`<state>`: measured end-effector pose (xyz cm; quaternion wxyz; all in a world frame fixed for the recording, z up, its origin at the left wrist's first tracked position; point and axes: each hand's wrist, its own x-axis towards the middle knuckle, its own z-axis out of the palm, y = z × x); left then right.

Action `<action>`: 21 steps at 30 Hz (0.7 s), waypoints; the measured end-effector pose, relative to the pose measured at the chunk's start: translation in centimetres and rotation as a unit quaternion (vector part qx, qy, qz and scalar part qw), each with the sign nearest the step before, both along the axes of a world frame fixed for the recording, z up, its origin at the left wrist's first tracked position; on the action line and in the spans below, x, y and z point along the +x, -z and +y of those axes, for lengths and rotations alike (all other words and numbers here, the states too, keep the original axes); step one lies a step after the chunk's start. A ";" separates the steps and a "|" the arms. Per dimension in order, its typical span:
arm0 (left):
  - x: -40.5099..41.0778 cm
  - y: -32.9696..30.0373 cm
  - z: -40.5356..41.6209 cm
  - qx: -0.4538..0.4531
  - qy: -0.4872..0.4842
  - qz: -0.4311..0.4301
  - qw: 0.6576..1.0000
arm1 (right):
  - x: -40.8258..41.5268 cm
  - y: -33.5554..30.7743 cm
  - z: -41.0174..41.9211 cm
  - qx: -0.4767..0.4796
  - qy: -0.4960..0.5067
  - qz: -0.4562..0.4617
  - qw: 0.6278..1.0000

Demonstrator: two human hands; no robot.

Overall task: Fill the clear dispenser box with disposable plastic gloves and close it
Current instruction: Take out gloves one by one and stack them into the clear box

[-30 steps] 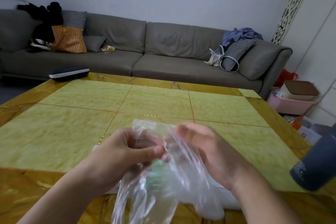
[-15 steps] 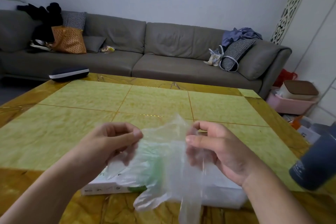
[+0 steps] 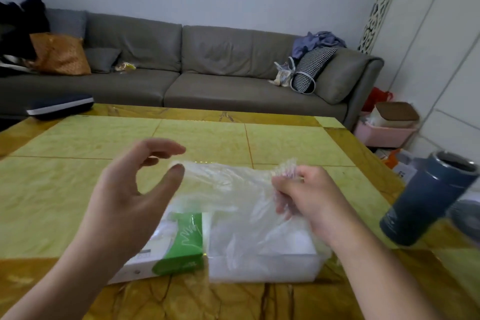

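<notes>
A thin clear plastic glove (image 3: 228, 189) hangs stretched out above the table. My right hand (image 3: 309, 197) pinches its bunched right end. My left hand (image 3: 130, 189) is beside the glove's left edge with fingers spread, its thumb tip at that edge, not gripping. Below the glove lies the clear dispenser box (image 3: 262, 262), near the table's front edge; its inside is blurred by the glove. To its left lies a white and green glove carton (image 3: 179, 254), touching the box.
A dark blue tumbler (image 3: 426, 202) stands at the table's right edge, close to my right forearm. The yellow tiled table (image 3: 207, 138) stretches away toward a grey sofa (image 3: 207, 73). A dark flat case (image 3: 59, 106) lies at the far left corner.
My hands have moved apart and spread the glove out sideways. My left hand has let go of it and opened. The view has tilted down, showing the box and carton.
</notes>
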<state>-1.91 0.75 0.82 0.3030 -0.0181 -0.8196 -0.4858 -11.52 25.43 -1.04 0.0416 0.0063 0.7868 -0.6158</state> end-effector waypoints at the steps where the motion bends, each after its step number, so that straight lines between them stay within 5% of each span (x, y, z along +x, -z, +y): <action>1: -0.2 -0.5 1.3 -0.047 0.038 0.012 0.998 | 0.0 0.1 0.1 0.023 -0.012 -0.004 1.000; 5: -3.3 0.2 7.2 -0.278 0.136 -0.117 0.944 | -0.3 1.1 0.7 0.124 -0.029 -0.014 0.992; 9: -6.6 4.0 9.5 -0.384 0.141 -0.290 0.865 | -0.5 1.9 1.2 0.254 -0.035 0.021 0.966; 12: -7.9 5.6 9.6 -0.403 0.157 -0.339 0.836 | -0.8 2.4 1.8 0.277 -0.029 -0.012 0.960; 16: -8.4 6.2 9.5 -0.380 0.156 -0.356 0.840 | -1.0 2.6 2.1 0.342 -0.058 -0.042 0.937; 21: -8.6 6.4 10.1 -0.407 0.183 -0.416 0.792 | -0.3 2.3 1.8 0.461 -0.052 0.014 0.886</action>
